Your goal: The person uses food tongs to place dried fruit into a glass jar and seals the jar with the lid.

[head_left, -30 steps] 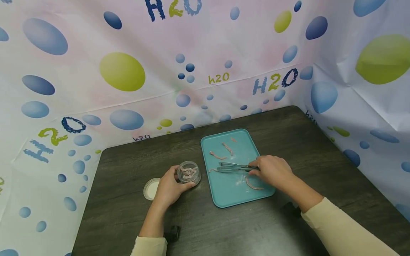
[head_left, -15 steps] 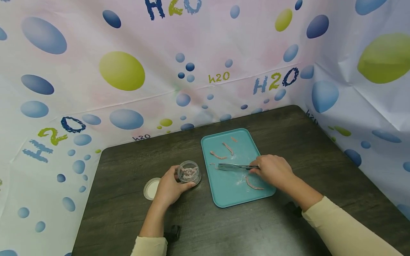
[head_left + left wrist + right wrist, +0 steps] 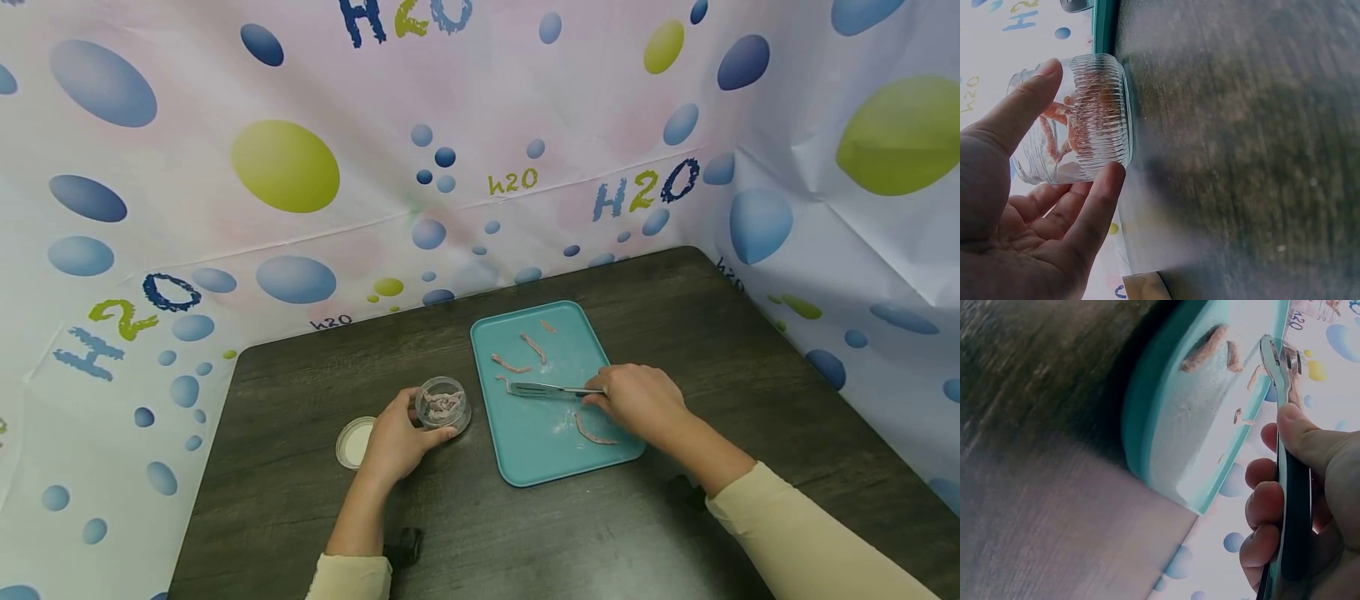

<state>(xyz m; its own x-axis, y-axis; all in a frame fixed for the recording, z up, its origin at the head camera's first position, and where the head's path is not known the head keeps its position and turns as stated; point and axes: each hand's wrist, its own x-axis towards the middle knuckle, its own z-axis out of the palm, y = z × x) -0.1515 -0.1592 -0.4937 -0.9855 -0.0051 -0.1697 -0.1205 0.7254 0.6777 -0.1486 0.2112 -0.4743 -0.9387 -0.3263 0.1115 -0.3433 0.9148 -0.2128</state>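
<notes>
My left hand point(image 3: 395, 437) holds a ribbed clear glass jar point(image 3: 444, 406) standing on the table, thumb and fingers around its side. Several powdery pinkish strips point(image 3: 1054, 134) lie inside it. My right hand point(image 3: 643, 400) grips metal tongs point(image 3: 551, 389) with a dark handle point(image 3: 1295, 519), low over the teal tray point(image 3: 517, 467). The tongs' arms are pressed together, and a thin pinkish strip point(image 3: 502, 379) shows at their tip; whether it is pinched cannot be told. More strips lie on the tray, one curved strip point(image 3: 592, 431) near the front and a few behind the tongs.
Left of the jar, partly behind my left hand, lies a round pale lid point(image 3: 355, 442). The dark wood table point(image 3: 480, 542) ends at a printed white curtain point(image 3: 375, 225) behind and at the right. White powder point(image 3: 562, 425) marks the tray.
The tongs' arms, apart one second ago, have come together. The strip at their tip has shifted slightly toward the back. My left hand and the jar have stayed in place.
</notes>
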